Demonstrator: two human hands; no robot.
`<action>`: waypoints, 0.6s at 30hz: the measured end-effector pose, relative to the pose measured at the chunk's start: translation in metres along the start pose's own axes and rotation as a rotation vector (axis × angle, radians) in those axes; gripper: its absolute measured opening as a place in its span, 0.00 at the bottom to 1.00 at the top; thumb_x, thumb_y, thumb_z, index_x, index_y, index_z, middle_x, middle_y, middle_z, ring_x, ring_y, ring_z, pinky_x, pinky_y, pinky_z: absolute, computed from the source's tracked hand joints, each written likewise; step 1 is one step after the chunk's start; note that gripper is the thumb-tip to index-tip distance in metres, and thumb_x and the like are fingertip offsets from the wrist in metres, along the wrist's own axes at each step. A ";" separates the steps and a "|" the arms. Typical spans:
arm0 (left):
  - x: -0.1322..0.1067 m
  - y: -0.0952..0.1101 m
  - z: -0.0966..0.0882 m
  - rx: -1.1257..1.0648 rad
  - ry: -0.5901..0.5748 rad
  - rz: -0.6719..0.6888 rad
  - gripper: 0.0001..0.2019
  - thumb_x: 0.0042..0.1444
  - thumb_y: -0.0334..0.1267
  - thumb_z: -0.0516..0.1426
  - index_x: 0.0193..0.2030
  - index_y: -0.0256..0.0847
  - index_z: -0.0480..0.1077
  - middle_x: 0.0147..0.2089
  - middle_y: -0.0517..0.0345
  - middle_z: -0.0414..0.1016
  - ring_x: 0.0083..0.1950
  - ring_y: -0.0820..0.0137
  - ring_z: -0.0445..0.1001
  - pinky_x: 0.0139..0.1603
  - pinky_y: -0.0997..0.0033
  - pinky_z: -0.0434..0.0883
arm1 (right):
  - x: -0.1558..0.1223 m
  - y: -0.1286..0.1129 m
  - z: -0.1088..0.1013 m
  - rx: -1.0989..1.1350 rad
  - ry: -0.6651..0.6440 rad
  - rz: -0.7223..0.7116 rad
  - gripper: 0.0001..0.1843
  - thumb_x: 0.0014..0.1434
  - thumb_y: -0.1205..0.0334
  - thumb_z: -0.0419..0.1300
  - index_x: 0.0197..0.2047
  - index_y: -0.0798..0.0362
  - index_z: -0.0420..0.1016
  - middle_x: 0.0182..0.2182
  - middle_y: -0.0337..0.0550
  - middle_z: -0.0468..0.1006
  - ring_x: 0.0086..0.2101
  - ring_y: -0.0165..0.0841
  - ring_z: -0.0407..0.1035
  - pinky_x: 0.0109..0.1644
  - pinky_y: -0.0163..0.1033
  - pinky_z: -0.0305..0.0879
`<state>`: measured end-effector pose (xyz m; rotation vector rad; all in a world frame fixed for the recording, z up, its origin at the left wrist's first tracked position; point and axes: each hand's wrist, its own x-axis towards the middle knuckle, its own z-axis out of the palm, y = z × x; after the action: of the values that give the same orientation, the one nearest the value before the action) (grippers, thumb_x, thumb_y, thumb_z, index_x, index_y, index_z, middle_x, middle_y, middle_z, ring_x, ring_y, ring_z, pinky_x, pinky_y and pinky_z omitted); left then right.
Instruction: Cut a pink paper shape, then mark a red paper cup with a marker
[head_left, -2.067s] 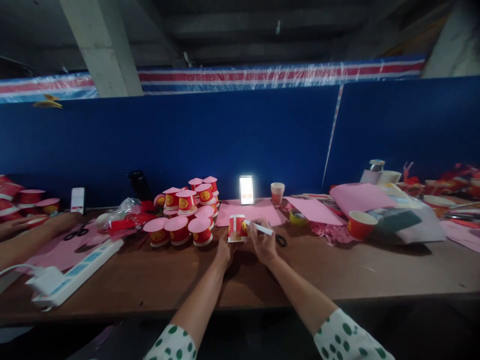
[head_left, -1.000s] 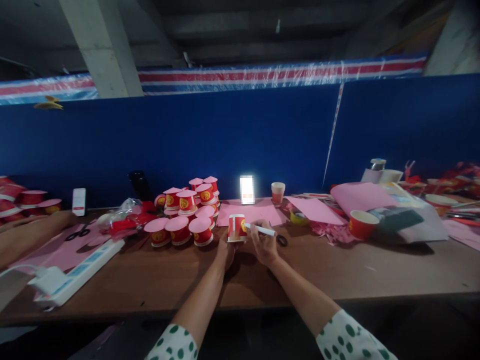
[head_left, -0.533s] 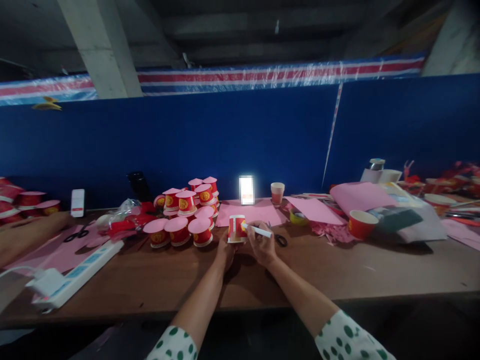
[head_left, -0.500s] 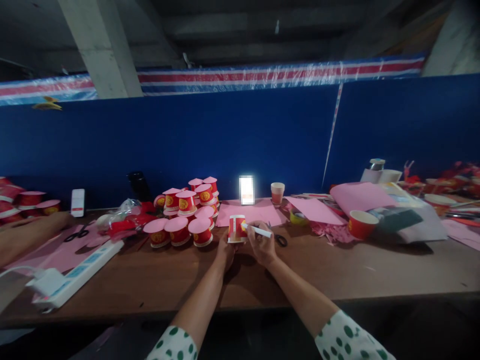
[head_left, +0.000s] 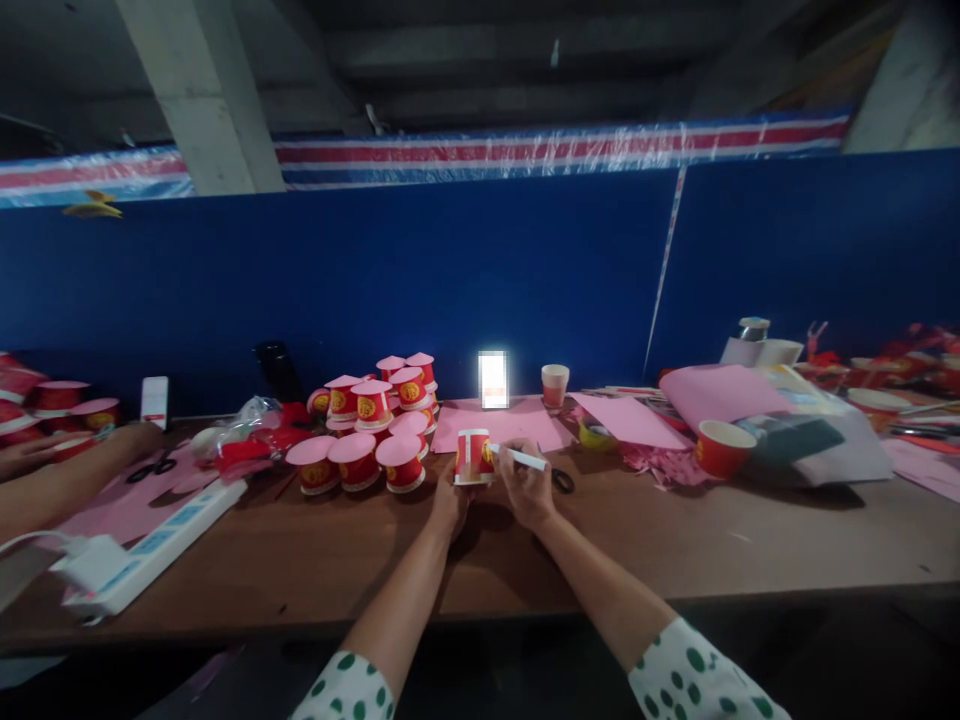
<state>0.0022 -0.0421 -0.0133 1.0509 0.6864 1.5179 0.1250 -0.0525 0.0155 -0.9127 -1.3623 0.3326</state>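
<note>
In front of me my left hand grips a red paper cup from below and its left side. The cup has white bands and a yellow print, and is turned upside down or upright, I cannot tell which. My right hand is closed around a white marker-like pen. The pen's tip points left at the cup's yellow print, touching it or very close. Behind my right hand lie dark-handled scissors, partly hidden. Left of the cup stand several red cups topped with pink paper discs.
A lit phone stands on pink paper, beside a paper cup. At left are a power strip, other scissors and another person's arm. Pink sheets and a red cup lie right.
The pen and my right hand have shifted slightly to the right. At the left, the other person's hand has come further into view, reaching toward the standing phone.
</note>
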 end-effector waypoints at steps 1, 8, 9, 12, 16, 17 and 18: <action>0.000 0.000 0.000 -0.002 -0.001 0.001 0.27 0.39 0.52 0.63 0.44 0.38 0.69 0.32 0.54 0.75 0.28 0.71 0.71 0.31 0.71 0.68 | 0.000 0.000 0.000 -0.002 0.007 0.001 0.07 0.55 0.61 0.54 0.31 0.55 0.70 0.25 0.41 0.74 0.25 0.29 0.67 0.28 0.32 0.64; 0.002 -0.004 -0.002 0.002 0.004 -0.008 0.24 0.41 0.47 0.63 0.44 0.38 0.69 0.32 0.54 0.75 0.27 0.72 0.71 0.29 0.72 0.67 | -0.001 -0.004 0.001 0.006 0.026 0.005 0.07 0.56 0.61 0.54 0.32 0.55 0.69 0.25 0.40 0.74 0.25 0.29 0.68 0.28 0.32 0.65; 0.002 -0.004 -0.003 0.002 0.007 -0.012 0.23 0.41 0.47 0.63 0.44 0.38 0.69 0.32 0.54 0.75 0.26 0.72 0.71 0.29 0.72 0.67 | -0.001 -0.004 0.001 0.008 0.024 0.004 0.07 0.56 0.61 0.54 0.32 0.55 0.70 0.25 0.40 0.74 0.25 0.29 0.68 0.28 0.32 0.64; 0.004 -0.005 -0.003 0.003 0.021 -0.023 0.22 0.41 0.46 0.63 0.43 0.38 0.70 0.31 0.55 0.75 0.26 0.73 0.70 0.28 0.72 0.67 | -0.001 -0.005 0.001 0.007 0.015 0.003 0.07 0.57 0.60 0.54 0.32 0.55 0.70 0.25 0.39 0.74 0.24 0.28 0.67 0.27 0.31 0.64; 0.004 -0.004 -0.001 0.008 0.023 -0.028 0.22 0.41 0.47 0.63 0.42 0.38 0.69 0.30 0.55 0.75 0.26 0.73 0.70 0.28 0.72 0.66 | -0.001 -0.004 0.001 0.003 0.015 -0.005 0.07 0.56 0.60 0.54 0.32 0.55 0.70 0.26 0.40 0.74 0.25 0.29 0.67 0.29 0.32 0.65; 0.004 -0.004 -0.001 0.010 0.022 -0.027 0.23 0.41 0.48 0.63 0.42 0.38 0.70 0.30 0.55 0.75 0.25 0.73 0.70 0.27 0.73 0.66 | -0.001 -0.004 0.001 0.002 0.015 -0.005 0.08 0.56 0.60 0.54 0.31 0.55 0.70 0.26 0.40 0.74 0.25 0.29 0.67 0.29 0.33 0.65; 0.003 -0.003 -0.001 0.014 0.021 -0.025 0.22 0.41 0.48 0.63 0.42 0.37 0.70 0.30 0.55 0.74 0.25 0.74 0.69 0.27 0.74 0.65 | -0.001 -0.003 0.001 0.001 0.014 -0.004 0.08 0.56 0.60 0.54 0.31 0.55 0.70 0.26 0.40 0.74 0.25 0.29 0.67 0.29 0.33 0.65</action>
<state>0.0031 -0.0381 -0.0155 1.0343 0.7227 1.5066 0.1226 -0.0544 0.0172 -0.9097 -1.3509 0.3228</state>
